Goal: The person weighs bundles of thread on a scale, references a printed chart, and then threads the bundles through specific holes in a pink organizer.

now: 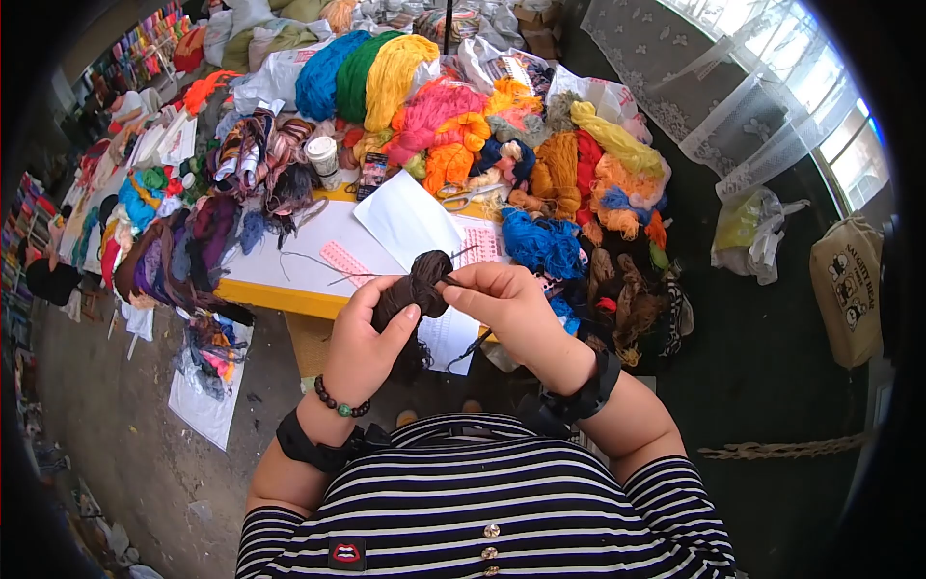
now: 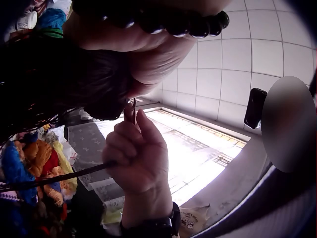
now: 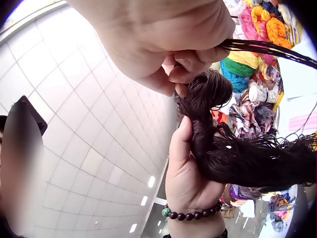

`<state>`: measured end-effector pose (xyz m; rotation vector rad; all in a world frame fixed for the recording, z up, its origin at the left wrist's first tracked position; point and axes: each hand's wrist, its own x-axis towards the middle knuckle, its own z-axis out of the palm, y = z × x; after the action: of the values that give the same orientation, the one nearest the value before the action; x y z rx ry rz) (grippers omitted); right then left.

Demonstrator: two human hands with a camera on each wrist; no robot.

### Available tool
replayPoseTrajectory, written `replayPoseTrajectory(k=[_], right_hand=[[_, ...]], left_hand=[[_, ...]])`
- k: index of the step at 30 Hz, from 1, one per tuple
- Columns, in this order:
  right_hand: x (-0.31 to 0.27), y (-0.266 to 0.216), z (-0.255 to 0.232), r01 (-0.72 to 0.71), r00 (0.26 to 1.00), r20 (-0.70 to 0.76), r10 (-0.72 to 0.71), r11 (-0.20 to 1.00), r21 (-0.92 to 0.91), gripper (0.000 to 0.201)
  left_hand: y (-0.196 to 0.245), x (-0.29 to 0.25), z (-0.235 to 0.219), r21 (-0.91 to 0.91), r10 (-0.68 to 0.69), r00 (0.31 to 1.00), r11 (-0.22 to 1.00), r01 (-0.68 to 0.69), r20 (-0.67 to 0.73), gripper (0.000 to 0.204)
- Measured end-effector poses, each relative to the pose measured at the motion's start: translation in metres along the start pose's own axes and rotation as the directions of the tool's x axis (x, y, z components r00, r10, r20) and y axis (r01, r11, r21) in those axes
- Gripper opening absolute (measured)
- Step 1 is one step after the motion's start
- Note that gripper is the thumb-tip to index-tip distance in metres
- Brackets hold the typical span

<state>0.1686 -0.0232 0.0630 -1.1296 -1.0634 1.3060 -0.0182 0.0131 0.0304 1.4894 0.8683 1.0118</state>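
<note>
My left hand grips the dark brown yarn skein above the near edge of the yellow-edged table; my right hand pinches its strands; a careless tug could tangle them.

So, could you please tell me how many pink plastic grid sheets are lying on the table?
2: one pink grid sheet lies left of the held dark brown skein, the other pink grid sheet right of it. More may be hidden under yarn.
</note>
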Motion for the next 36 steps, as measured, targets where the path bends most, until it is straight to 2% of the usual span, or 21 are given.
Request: replayPoseTrajectory(k=[3,12,27,33,36], right_hand=[[-0.004,-0.001,-0.003,-0.008,0.999,0.046,0.016,0.987,-0.16,0.014],[-0.009,-0.001,-0.001,-0.046,0.997,0.056,0.052,0.992,-0.114,0.014],[-0.016,0.002,-0.001,-0.085,0.992,0.1,0.078,0.994,0.07,0.014],[-0.016,0.0,-0.002,-0.103,0.994,0.023,0.103,0.995,0.008,0.015],[-0.02,-0.004,0.0,-0.076,0.996,0.026,0.08,0.989,-0.124,0.014]], left_hand=[[-0.002,-0.001,0.001,0.044,0.027,1.0,0.999,-0.026,-0.015,0.035],[0.0,-0.004,0.005,0.06,0.049,0.999,0.997,-0.048,-0.023,0.036],[-0.001,-0.006,0.005,0.041,0.041,0.999,0.998,-0.04,-0.021,0.034],[0.003,-0.009,0.007,0.026,0.031,0.999,0.999,-0.03,-0.024,0.034],[-0.002,-0.008,0.007,0.047,0.049,0.999,0.998,-0.048,-0.016,0.034]])
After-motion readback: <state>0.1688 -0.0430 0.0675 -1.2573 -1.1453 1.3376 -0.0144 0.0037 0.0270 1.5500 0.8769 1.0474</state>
